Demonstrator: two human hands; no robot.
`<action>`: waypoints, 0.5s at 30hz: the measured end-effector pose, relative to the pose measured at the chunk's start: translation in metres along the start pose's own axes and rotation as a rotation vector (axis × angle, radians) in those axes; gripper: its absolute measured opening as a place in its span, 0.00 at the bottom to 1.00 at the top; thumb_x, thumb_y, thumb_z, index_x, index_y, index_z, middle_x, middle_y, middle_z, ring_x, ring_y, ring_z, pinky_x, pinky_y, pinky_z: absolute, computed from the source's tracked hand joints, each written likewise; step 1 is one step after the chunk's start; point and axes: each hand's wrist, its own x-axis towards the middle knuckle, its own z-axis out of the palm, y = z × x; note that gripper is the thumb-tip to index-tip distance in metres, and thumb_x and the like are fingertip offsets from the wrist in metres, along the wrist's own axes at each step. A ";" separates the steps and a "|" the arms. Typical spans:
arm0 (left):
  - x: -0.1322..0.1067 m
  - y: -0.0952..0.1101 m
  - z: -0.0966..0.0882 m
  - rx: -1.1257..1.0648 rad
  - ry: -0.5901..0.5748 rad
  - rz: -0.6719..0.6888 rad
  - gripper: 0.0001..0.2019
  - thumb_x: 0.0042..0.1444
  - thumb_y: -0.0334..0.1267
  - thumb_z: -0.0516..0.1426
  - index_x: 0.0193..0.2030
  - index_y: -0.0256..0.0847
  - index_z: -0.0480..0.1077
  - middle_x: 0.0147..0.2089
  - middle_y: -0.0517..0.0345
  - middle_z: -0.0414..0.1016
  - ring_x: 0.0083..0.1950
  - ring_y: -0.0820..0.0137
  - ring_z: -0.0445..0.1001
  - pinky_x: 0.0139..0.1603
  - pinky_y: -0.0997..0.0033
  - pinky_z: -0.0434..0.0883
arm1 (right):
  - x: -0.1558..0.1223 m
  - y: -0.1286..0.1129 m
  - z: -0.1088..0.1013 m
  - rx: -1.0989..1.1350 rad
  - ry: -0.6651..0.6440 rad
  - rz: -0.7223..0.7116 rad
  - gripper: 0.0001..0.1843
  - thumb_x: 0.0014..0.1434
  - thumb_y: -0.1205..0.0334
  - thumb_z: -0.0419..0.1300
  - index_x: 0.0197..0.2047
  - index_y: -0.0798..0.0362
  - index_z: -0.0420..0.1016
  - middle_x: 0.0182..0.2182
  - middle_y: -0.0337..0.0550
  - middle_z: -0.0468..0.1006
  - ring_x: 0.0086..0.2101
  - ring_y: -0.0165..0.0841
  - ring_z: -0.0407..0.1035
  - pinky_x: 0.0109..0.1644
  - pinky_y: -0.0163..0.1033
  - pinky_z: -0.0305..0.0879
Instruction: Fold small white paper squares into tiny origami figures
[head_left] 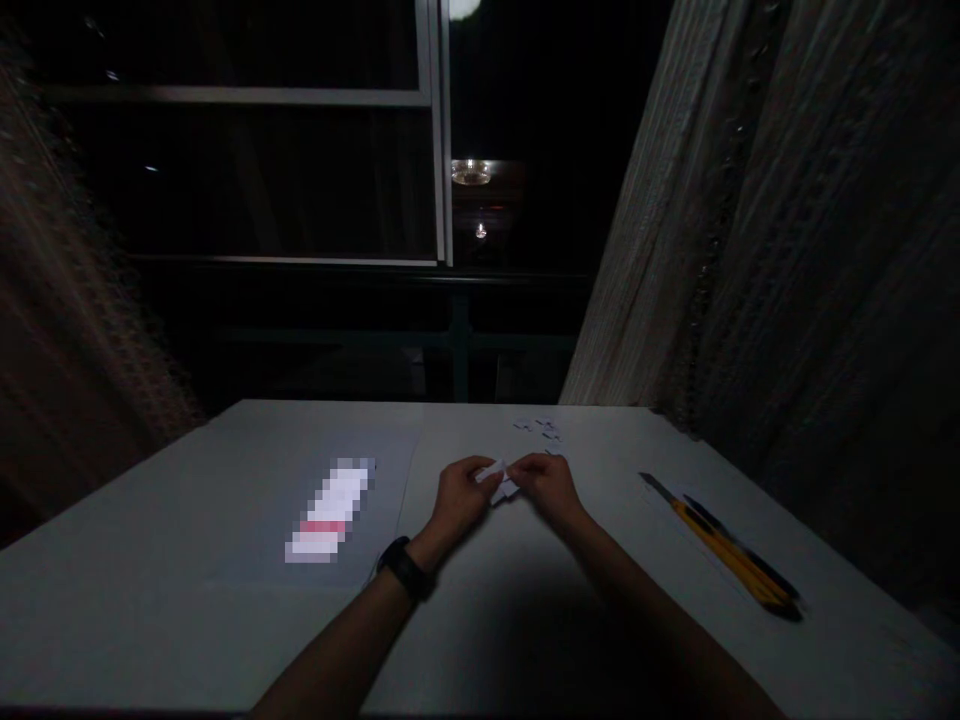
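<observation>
Near the middle of the white table, a small piece of white paper (504, 489) is held between my two hands. My left hand (463, 496), with a dark watch (405, 568) on its wrist, pinches the paper's left side between thumb and fingers. On the other side my right hand (549, 487) has its fingertips closed on the paper's upper right edge. The paper looks folded or creased, but the dim light hides the detail. Just beyond my hands lie several small paper pieces with dark marks (546, 425).
To the left a lit, blurred-out screen (330, 512) rests on a large pale sheet (247, 545). At the right a yellow utility knife (724, 550) with its blade out lies beside a dark pen (739, 540). Behind the table (150, 610) are a dark window and curtains (660, 220).
</observation>
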 end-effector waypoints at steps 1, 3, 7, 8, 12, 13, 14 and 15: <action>0.000 0.000 0.001 0.030 0.000 0.020 0.10 0.43 0.38 0.59 0.32 0.35 0.74 0.32 0.51 0.77 0.34 0.66 0.74 0.35 0.71 0.68 | 0.000 0.000 0.000 -0.020 0.015 -0.001 0.06 0.39 0.62 0.62 0.19 0.56 0.74 0.17 0.41 0.74 0.21 0.33 0.68 0.28 0.37 0.62; -0.001 0.000 0.002 0.054 -0.008 0.043 0.10 0.43 0.37 0.59 0.33 0.35 0.74 0.33 0.52 0.77 0.34 0.67 0.74 0.35 0.72 0.68 | 0.000 0.002 -0.001 -0.055 0.044 -0.007 0.05 0.39 0.63 0.61 0.19 0.56 0.74 0.18 0.41 0.75 0.22 0.33 0.69 0.28 0.36 0.63; -0.003 0.001 0.004 0.062 -0.062 0.052 0.12 0.41 0.36 0.60 0.35 0.35 0.72 0.31 0.55 0.76 0.30 0.69 0.73 0.30 0.74 0.67 | -0.001 0.005 0.000 -0.153 0.083 -0.040 0.05 0.41 0.62 0.60 0.21 0.54 0.75 0.20 0.41 0.76 0.24 0.34 0.70 0.30 0.36 0.64; -0.003 0.001 0.004 0.067 -0.069 0.056 0.13 0.41 0.37 0.60 0.35 0.35 0.71 0.30 0.55 0.76 0.30 0.70 0.72 0.29 0.75 0.66 | -0.002 0.005 0.000 -0.180 0.091 -0.046 0.05 0.42 0.62 0.60 0.22 0.54 0.75 0.20 0.41 0.77 0.25 0.35 0.71 0.30 0.36 0.64; -0.004 0.002 0.003 0.121 -0.061 0.090 0.15 0.39 0.40 0.62 0.35 0.36 0.71 0.29 0.56 0.75 0.30 0.69 0.72 0.29 0.74 0.65 | -0.009 -0.002 0.002 -0.258 0.097 -0.059 0.05 0.44 0.62 0.59 0.23 0.52 0.75 0.22 0.41 0.78 0.27 0.35 0.72 0.32 0.36 0.64; -0.003 0.002 0.002 0.138 -0.055 0.099 0.16 0.38 0.41 0.62 0.34 0.36 0.71 0.29 0.56 0.75 0.29 0.69 0.72 0.29 0.74 0.65 | -0.010 -0.004 0.002 -0.275 0.094 -0.065 0.05 0.44 0.62 0.59 0.23 0.52 0.76 0.22 0.41 0.78 0.27 0.35 0.72 0.33 0.36 0.64; -0.003 0.002 0.002 0.152 -0.054 0.107 0.16 0.39 0.42 0.62 0.34 0.36 0.72 0.29 0.56 0.74 0.29 0.69 0.72 0.29 0.74 0.65 | -0.012 -0.006 0.003 -0.289 0.088 -0.076 0.05 0.45 0.62 0.59 0.23 0.52 0.76 0.23 0.41 0.78 0.27 0.35 0.72 0.33 0.36 0.64; -0.003 0.002 0.002 0.161 -0.054 0.115 0.15 0.39 0.43 0.62 0.34 0.36 0.72 0.29 0.56 0.74 0.29 0.69 0.71 0.29 0.74 0.65 | -0.013 -0.007 0.003 -0.299 0.081 -0.087 0.05 0.45 0.62 0.59 0.23 0.51 0.76 0.23 0.41 0.78 0.27 0.34 0.72 0.34 0.37 0.64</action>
